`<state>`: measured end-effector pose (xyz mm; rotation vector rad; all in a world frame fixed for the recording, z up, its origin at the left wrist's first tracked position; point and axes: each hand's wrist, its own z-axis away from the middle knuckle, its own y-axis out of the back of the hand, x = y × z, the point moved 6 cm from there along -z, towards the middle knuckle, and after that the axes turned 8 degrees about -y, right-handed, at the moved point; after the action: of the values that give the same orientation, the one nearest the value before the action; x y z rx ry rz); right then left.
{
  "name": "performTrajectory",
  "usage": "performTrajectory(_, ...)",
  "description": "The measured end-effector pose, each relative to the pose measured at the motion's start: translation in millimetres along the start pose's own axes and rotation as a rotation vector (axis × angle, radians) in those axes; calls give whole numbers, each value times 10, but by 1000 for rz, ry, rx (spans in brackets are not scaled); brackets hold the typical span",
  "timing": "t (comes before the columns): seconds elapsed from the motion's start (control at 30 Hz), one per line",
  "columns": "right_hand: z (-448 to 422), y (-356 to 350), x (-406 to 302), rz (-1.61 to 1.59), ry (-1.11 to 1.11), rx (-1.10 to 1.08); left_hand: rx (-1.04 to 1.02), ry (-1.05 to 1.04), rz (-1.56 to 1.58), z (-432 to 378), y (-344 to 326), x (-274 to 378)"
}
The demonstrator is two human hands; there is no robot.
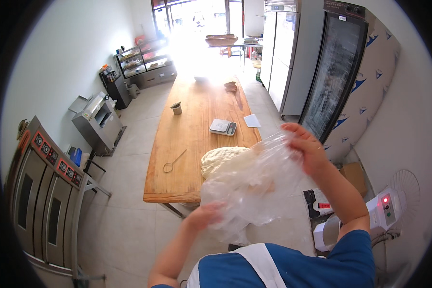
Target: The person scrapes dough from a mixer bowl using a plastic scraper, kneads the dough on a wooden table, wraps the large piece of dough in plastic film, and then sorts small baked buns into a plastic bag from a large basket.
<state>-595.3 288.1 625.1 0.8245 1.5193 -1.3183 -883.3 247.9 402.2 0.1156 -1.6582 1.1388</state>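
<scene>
A crumpled sheet of clear plastic film [252, 183] hangs between my two hands. My right hand [304, 144], raised at the right, grips its upper edge. Lower and to the left, my left hand [210, 214] holds the film's other side, its fingers partly veiled by the plastic. Behind the film, a large lump of pale dough [217, 160] lies at the near right end of the wooden table [165, 189]; the film hides part of it. Beyond the dough sit a digital kitchen scale [223, 127] and a white plastic scraper [252, 121].
A wire ring tool [168, 167] and a small cup [176, 108] lie on the table's left side. A deck oven [43, 194] stands left, a dough sheeter [99, 122] behind it. At right are a glass-door cabinet [333, 72] and a mixer [385, 212].
</scene>
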Motion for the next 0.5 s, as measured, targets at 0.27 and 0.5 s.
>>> performTrajectory(0.27,73,967,281,435,-155,84,473,-215,-301,1012,261,1202)
performTrajectory(0.5,551,686,649,970,-692,-418,335,116,-1049,1402,98,1341)
